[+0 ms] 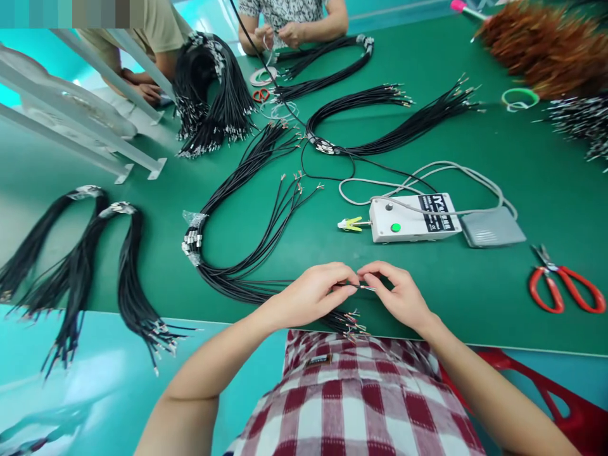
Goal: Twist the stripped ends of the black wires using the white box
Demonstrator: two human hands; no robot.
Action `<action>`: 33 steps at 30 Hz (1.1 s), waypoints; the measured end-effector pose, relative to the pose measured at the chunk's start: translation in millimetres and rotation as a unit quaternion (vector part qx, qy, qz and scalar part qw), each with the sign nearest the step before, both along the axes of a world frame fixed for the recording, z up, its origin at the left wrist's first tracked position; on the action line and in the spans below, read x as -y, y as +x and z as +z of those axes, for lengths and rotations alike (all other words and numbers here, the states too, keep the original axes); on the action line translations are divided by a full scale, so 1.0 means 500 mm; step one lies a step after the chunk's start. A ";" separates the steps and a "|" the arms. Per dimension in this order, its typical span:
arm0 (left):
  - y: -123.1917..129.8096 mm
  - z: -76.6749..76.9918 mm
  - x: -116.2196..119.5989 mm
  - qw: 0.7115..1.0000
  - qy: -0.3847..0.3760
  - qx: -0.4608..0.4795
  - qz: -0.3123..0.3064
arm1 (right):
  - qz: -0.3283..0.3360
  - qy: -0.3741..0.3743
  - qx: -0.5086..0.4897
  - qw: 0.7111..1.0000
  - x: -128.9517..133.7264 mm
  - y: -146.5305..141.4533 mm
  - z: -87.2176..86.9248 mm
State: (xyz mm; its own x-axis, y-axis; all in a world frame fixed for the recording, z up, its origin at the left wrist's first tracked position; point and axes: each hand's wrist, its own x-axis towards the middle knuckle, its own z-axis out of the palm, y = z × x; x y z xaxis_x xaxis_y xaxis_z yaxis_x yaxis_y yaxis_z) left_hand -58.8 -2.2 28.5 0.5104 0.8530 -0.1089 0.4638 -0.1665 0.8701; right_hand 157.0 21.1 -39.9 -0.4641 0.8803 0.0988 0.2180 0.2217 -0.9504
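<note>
Near the table's front edge, my left hand [316, 292] pinches the end of a black cable that belongs to a curved bundle of black cables [249, 291]. Thin coloured wires [367, 288] stick out of that cable end. My right hand [396, 292] is at these wires, thumb and fingers close together; whether they grip a wire is too small to tell. Other cable ends with bare coloured wires [349, 322] lie just below my left hand. Behind my hands stands a white box [403, 218] with a green button and a yellow-tipped clip [351, 223].
Red-handled pliers [553, 282] lie at the right, beyond a grey pedal [494, 228]. More black bundles [128, 266] hang over the left front edge. Others lie behind, near red scissors [261, 95]. Two people sit across the table. White metal bars rise at the left.
</note>
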 end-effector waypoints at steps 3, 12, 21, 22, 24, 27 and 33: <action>0.007 -0.011 0.000 0.996 -0.013 0.041 0.072 | -0.024 -0.029 -0.030 0.999 0.003 0.004 0.006; 0.023 -0.032 0.003 0.944 -0.126 0.205 0.227 | -0.082 -0.095 -0.148 0.981 -0.002 -0.044 0.044; 0.030 -0.037 0.009 0.925 -0.150 0.242 0.253 | -0.111 -0.119 -0.191 0.968 0.009 -0.074 0.042; 0.031 -0.041 0.009 0.920 -0.155 0.248 0.260 | -0.115 -0.127 -0.194 0.966 0.012 -0.077 0.038; 0.031 -0.049 0.010 0.911 -0.171 0.260 0.272 | -0.117 -0.145 -0.196 0.963 0.018 -0.082 0.030; 0.030 -0.059 0.009 0.896 -0.196 0.280 0.284 | -0.112 -0.161 -0.204 0.959 0.017 -0.085 0.022; 0.029 -0.060 0.010 0.902 -0.187 0.275 0.276 | -0.122 -0.191 -0.248 0.942 0.006 -0.109 0.020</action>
State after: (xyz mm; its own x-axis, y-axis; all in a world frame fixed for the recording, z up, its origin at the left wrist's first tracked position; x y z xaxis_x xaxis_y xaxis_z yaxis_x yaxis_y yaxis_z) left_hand -44.3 -7.4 -1.3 0.0830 0.9497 -0.3021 -0.1332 0.3110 0.9410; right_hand 102.6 18.1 -30.1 -0.2226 0.9702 -0.0953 -0.2729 -0.1558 -0.9493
